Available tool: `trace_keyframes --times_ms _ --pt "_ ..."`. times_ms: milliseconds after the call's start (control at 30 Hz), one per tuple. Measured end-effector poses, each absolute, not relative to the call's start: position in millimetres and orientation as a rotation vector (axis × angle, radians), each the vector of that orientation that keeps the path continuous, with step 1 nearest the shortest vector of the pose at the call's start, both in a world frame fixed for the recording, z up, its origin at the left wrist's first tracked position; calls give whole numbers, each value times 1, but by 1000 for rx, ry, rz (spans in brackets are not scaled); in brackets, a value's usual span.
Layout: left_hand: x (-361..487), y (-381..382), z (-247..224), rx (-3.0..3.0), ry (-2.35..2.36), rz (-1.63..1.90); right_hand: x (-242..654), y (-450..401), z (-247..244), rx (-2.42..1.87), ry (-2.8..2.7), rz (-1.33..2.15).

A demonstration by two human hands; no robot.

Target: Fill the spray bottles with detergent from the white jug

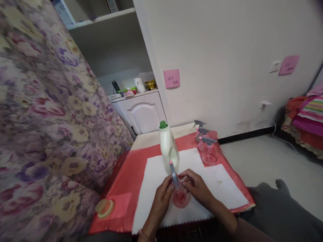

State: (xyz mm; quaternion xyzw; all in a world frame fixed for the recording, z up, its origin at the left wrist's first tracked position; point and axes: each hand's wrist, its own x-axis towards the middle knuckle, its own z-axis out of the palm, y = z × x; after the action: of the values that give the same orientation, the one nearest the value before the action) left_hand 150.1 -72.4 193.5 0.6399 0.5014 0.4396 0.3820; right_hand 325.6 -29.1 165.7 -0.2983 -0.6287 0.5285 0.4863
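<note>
A round, clear pink spray bottle [181, 199] with a grey trigger head stands on the white cloth [151, 181]. My left hand [163, 196] is closed on the left side of its neck, just under the trigger head. On the right side of the same neck, the fingers of my right hand [195, 186] are closed too. Right behind it stands a tall pale green jug [166, 144] with a green top, its lower part partly hidden by the spray bottle's head and my fingers.
Several similar spray bottles [210, 156] stand in a row at the back right of the red-covered table [121, 178]. A round yellowish lid or container [104, 208] lies at the front left. A floral curtain [50, 117] hangs on the left; the wall rises behind.
</note>
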Motion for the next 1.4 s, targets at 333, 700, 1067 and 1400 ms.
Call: trace_keyframes --times_ms 333,700,1067,1400 --pt "154 -75 188 1597 1311 1129 316 -31 168 -743 -1632 1149" --pt "161 -78 196 1638 1301 1147 314 -33 164 -770 -1590 1121" --pt "159 -73 196 1669 1304 1125 327 -27 161 -724 -1534 1223" --pt "158 -71 185 1679 1328 1186 320 -32 163 -666 -1538 1205"
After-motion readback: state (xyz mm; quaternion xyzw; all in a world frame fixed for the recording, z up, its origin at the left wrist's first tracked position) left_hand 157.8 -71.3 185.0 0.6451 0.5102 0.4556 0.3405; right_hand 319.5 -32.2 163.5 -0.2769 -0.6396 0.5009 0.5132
